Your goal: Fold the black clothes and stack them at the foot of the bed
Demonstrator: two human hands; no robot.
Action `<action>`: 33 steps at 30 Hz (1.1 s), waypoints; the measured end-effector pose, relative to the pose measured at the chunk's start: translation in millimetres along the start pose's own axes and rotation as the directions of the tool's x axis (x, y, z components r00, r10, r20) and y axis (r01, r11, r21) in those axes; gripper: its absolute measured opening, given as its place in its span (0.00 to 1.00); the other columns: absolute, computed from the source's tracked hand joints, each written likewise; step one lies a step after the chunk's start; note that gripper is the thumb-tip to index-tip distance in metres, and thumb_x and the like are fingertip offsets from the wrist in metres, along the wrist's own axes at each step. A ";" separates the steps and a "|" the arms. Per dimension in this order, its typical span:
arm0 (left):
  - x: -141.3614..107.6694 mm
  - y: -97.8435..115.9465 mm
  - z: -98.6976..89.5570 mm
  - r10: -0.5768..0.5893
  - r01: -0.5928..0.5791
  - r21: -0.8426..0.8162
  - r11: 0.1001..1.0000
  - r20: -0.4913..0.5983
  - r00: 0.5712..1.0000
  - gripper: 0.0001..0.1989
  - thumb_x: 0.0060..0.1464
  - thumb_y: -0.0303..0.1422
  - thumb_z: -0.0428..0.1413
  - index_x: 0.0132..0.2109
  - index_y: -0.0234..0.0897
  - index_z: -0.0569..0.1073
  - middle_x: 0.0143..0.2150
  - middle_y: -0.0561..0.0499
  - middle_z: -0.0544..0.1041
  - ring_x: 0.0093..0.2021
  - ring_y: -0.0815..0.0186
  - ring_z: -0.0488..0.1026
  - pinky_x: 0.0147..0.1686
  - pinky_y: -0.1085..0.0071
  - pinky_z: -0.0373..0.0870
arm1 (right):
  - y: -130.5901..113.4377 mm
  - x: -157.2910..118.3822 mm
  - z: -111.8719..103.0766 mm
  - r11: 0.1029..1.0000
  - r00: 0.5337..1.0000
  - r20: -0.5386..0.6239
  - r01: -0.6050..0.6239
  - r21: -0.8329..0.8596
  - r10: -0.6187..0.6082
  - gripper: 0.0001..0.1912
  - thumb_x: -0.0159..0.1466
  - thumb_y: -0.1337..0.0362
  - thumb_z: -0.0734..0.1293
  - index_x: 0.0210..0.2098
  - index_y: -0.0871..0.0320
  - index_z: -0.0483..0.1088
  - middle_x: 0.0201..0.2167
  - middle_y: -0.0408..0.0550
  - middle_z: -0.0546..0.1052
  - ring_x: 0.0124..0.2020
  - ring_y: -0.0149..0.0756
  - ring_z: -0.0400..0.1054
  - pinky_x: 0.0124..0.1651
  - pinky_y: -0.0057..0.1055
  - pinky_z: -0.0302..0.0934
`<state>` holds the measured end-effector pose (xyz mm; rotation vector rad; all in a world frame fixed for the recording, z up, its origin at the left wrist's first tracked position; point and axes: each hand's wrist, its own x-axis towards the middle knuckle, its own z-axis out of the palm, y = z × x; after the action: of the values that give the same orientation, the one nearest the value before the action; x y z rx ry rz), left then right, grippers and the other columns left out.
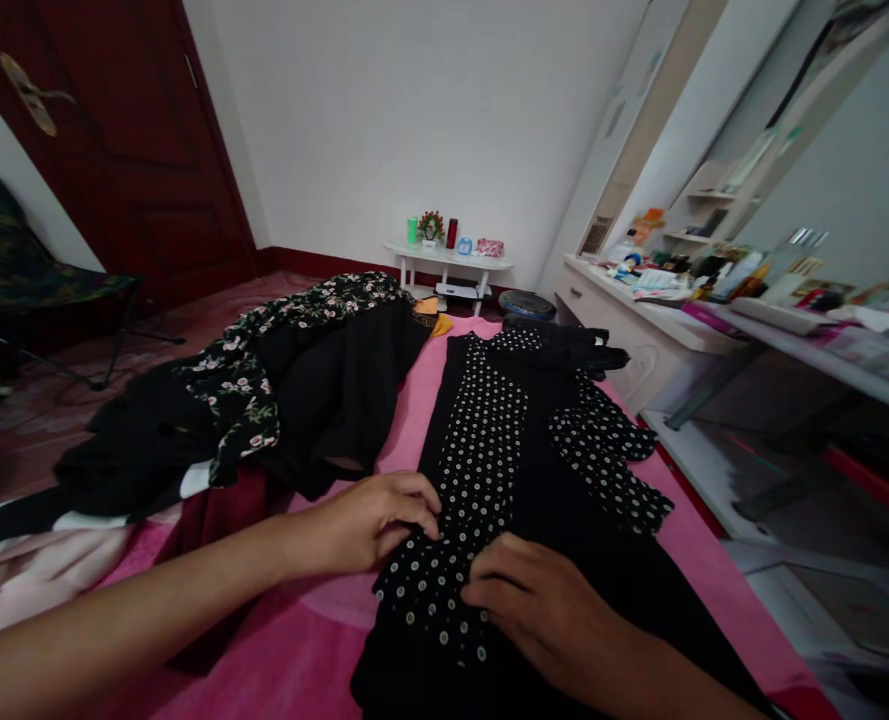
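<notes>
Left hand (384,520) and right hand (538,598) touch the sleeve (481,430), perhaps pinching, I can't tell; best smooth it evenly.

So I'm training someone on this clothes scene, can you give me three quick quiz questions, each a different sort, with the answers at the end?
1. True or false: the left hand and the right hand are both at the dotted garment.
2. Which print shows on the black patterned garment lying on the pile to the left?
a) stripes
b) flowers
c) checks
3. Fill in the blank: the cover under the dotted garment is coloured ____.

Key: 1. true; 2. b; 3. pink
</notes>
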<state>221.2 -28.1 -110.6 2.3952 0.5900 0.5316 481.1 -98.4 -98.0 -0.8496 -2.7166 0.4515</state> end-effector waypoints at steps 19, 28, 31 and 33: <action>8.4 55.7 -5.9 0.005 -0.045 0.191 0.981 0.201 0.980 0.06 0.42 0.28 0.60 0.32 0.39 0.73 0.34 0.53 0.77 0.37 0.62 0.72 0.45 0.65 0.66 | -7.1 -21.0 -23.8 0.966 0.982 0.059 -0.188 0.180 0.180 0.16 0.53 0.78 0.61 0.37 0.54 0.69 0.37 0.42 0.74 0.40 0.31 0.67 0.42 0.27 0.61; 86.4 7.1 25.7 -0.097 0.099 0.281 0.954 -0.022 0.995 0.27 0.55 0.42 0.56 0.60 0.41 0.65 0.62 0.42 0.64 0.59 0.53 0.63 0.56 0.57 0.62 | 118.9 -55.4 -43.1 0.689 0.680 -0.446 -0.704 -0.173 0.583 0.32 0.55 0.58 0.69 0.56 0.62 0.61 0.54 0.58 0.67 0.55 0.49 0.61 0.57 0.45 0.58; 95.8 -14.5 46.7 -0.131 0.145 0.346 0.927 -0.062 0.989 0.32 0.56 0.47 0.52 0.64 0.40 0.60 0.68 0.41 0.54 0.66 0.50 0.50 0.62 0.51 0.50 | 137.5 -61.8 -32.8 0.674 0.676 -0.414 -0.717 -0.177 0.610 0.31 0.56 0.58 0.67 0.56 0.61 0.61 0.54 0.59 0.67 0.56 0.50 0.61 0.55 0.46 0.59; 95.3 -20.8 55.9 -0.119 0.146 0.362 0.921 -0.095 0.988 0.31 0.57 0.49 0.49 0.64 0.42 0.59 0.69 0.44 0.51 0.68 0.51 0.46 0.64 0.51 0.44 | 145.3 -66.9 -27.9 0.700 0.673 -0.429 -0.704 -0.123 0.602 0.19 0.59 0.60 0.63 0.49 0.59 0.67 0.49 0.56 0.72 0.52 0.48 0.64 0.53 0.45 0.59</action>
<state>321.4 11.1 -143.3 2.6676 0.9498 0.4827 617.1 -18.1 -135.8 -1.8223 -2.0736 0.0077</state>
